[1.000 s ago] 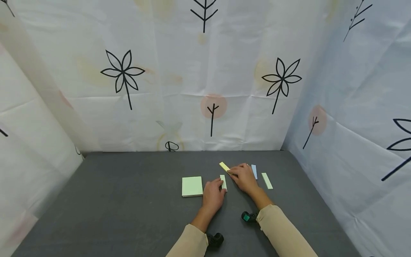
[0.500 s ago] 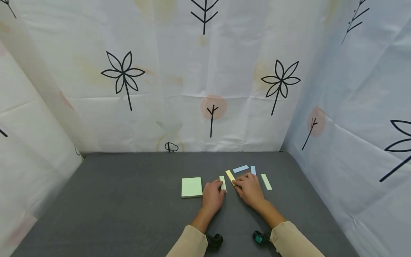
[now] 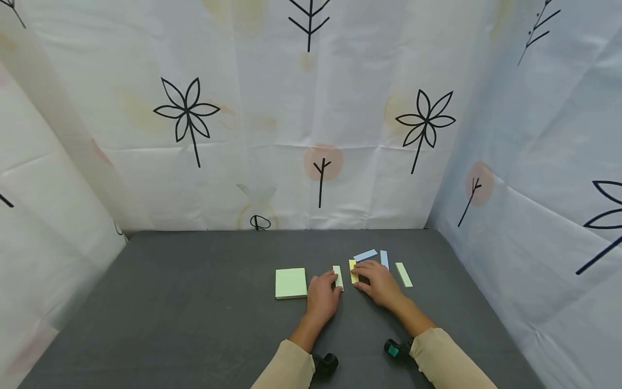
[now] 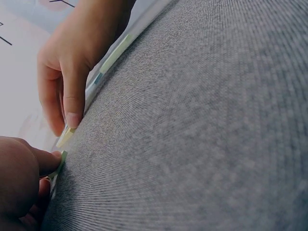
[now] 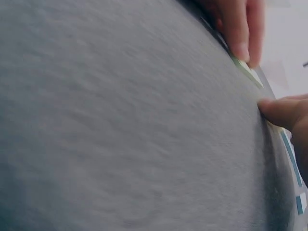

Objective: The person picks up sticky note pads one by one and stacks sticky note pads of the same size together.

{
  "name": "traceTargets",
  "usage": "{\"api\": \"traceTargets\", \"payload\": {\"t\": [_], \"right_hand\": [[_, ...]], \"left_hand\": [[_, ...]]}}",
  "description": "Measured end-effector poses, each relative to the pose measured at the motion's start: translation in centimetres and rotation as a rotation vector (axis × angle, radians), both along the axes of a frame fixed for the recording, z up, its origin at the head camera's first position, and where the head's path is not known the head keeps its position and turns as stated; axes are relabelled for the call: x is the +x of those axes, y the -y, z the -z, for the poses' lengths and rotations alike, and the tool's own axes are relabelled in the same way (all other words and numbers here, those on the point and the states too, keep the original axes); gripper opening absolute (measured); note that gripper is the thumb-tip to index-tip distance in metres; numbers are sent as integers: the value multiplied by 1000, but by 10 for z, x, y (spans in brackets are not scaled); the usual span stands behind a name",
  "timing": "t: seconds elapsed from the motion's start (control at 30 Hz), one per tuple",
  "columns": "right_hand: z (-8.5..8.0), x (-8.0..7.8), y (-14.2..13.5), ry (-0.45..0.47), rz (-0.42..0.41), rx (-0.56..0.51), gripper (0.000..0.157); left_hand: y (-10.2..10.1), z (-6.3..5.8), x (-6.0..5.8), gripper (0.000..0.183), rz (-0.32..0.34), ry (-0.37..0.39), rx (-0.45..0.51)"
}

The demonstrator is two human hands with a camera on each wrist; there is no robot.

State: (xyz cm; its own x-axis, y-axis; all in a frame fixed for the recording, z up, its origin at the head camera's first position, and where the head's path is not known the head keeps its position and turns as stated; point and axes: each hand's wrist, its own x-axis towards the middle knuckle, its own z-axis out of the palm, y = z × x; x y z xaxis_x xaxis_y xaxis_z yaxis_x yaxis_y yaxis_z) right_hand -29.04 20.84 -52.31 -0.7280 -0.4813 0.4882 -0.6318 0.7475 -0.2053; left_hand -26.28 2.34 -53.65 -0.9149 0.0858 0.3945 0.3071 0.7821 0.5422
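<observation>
My left hand (image 3: 322, 297) pinches a pale green narrow sticky-note pad (image 3: 338, 278) lying lengthwise on the dark table. Its thumb sits at the near end, with the fingers at the far part. Just right of it, my right hand (image 3: 381, 283) pinches a yellow narrow sticky-note pad (image 3: 352, 266), nearly parallel to the green one with a small gap between. In the left wrist view, the right fingertips are on the yellow pad (image 4: 66, 137), and the left thumb touches the green pad (image 4: 60, 164). The right wrist view shows the green pad (image 5: 249, 73) under the left fingers.
A square pale green sticky-note pad (image 3: 290, 283) lies close left of my left hand. Beyond my right hand lie two blue narrow pads, one slanted (image 3: 365, 254) and one upright (image 3: 384, 258). A light green narrow pad (image 3: 404, 274) is to their right. Patterned white cloth (image 3: 252, 178) surrounds the table.
My right hand has drawn the yellow pad nearer and turned it from slanted to almost parallel with the green one. The slanted blue pad has come into view. The left hand has stayed still.
</observation>
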Motion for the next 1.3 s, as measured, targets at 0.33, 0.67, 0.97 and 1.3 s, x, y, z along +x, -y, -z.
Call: {"api": "traceTargets", "payload": {"t": [0.33,0.67,0.97,1.3], "right_hand": [[4,-9,-5,-194,-166,87,21],[0,-10,-3,-38,-127,-67,13],[-2,-12,-4,12,-153,-88,10],[-2,-13,-1,51,-25,-99,20]], "left_hand": [[0,1,0,28,17,-37,5],[1,1,0,28,20,-24,5],[2,1,0,28,9,-20,2],[1,0,0,29,6,16,4]]}}
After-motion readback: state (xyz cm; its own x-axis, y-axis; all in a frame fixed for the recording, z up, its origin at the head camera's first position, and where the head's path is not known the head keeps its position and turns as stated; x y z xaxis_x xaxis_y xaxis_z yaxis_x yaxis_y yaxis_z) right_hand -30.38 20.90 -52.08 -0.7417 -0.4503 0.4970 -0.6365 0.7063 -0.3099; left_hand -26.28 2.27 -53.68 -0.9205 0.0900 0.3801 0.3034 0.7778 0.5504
